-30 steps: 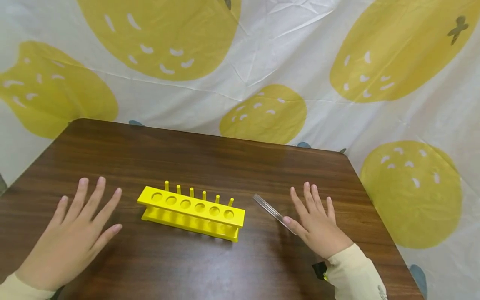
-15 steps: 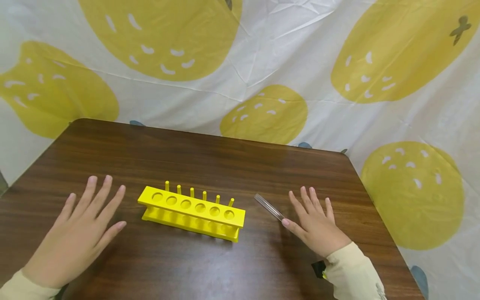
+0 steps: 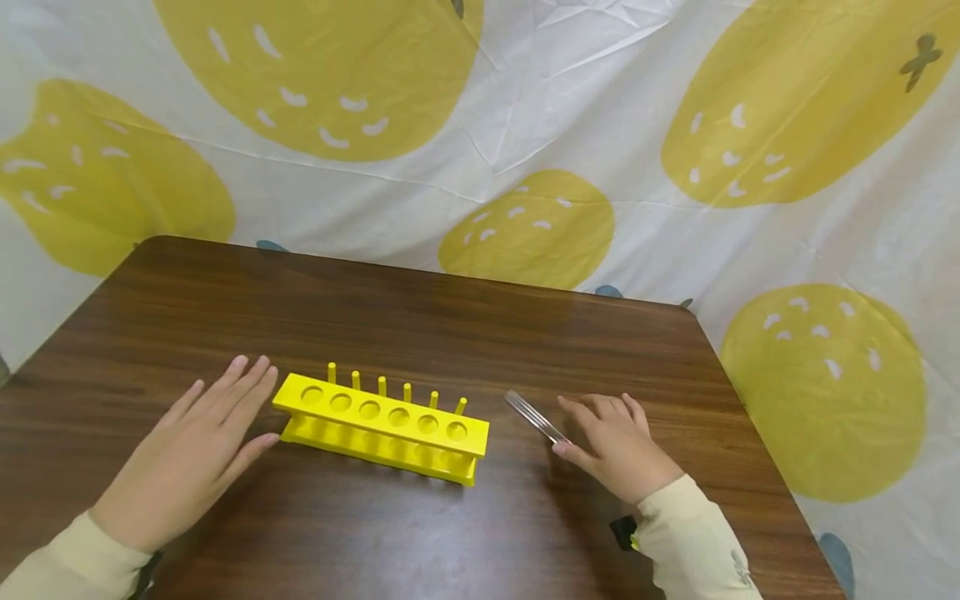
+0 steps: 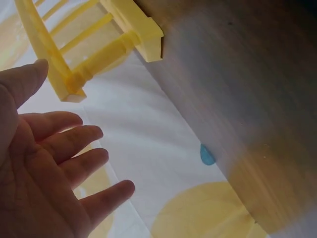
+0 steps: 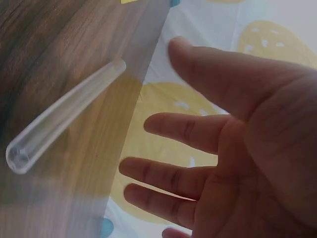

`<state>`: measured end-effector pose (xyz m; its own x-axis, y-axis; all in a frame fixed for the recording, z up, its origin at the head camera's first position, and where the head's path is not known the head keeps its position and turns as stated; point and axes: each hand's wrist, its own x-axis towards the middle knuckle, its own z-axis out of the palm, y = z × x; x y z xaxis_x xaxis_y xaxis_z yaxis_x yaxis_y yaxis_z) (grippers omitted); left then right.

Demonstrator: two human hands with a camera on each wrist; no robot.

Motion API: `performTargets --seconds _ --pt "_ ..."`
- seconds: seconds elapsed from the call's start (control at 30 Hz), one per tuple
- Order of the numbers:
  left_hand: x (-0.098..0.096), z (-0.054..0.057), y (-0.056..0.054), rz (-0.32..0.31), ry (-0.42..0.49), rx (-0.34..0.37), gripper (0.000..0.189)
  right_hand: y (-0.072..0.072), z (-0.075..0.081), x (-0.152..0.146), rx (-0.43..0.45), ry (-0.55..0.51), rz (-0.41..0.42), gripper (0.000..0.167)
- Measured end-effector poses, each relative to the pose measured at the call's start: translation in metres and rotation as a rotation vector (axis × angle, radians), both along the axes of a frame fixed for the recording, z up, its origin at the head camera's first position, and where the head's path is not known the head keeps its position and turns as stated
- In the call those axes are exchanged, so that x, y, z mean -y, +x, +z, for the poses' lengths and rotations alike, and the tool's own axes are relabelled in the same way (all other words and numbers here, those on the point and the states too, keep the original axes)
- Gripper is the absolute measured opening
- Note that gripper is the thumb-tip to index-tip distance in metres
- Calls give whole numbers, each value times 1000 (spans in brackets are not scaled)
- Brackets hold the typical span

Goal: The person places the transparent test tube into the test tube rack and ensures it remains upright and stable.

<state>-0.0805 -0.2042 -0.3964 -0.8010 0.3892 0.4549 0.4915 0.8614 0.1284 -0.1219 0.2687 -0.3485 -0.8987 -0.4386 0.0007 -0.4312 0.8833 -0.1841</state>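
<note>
A yellow test tube rack (image 3: pixel 378 427) with a row of round holes and upright pegs stands on the table. My left hand (image 3: pixel 191 458) is beside its left end, fingers extended and fingertips close to the rack's edge. In the left wrist view, the thumb overlaps the end of the rack (image 4: pixel 106 52). A clear test tube (image 3: pixel 531 414) lies slantwise to the right of the rack. My right hand (image 3: pixel 626 454) hovers by its near end with fingers loosely bent. The right wrist view shows the tube (image 5: pixel 64 114) apart from the fingers, and the palm holds nothing.
The dark wood table (image 3: pixel 360 308) has its far edge against a white cloth (image 3: pixel 360 208) printed with yellow fruit. A small black item (image 3: pixel 622 532) shows at the right wrist by the sleeve.
My left hand has moved right, up to the rack's left end. My right hand has shifted slightly left toward the test tube, its fingers bending. Rack and tube have stayed in place.
</note>
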Motion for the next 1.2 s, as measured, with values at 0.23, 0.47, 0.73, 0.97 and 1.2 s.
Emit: performTargets --seconds 0.23,0.47,0.73,0.97,1.2 --pt "-8 4 -7 -53 -2 -77 83 -9 -2 8 44 36 18 54" --pt "-14 9 -13 -92 18 -169 78 -24 -8 16 17 14 -51 40" --pt "-18 13 -19 -109 18 -187 76 -37 -21 23 71 -69 -176 26" --pt "-15 15 -25 -149 13 -151 42 -48 -30 30 129 -69 -208 28" --pt "-13 13 -28 -170 54 -127 67 -55 -35 39 126 -22 -236 30"
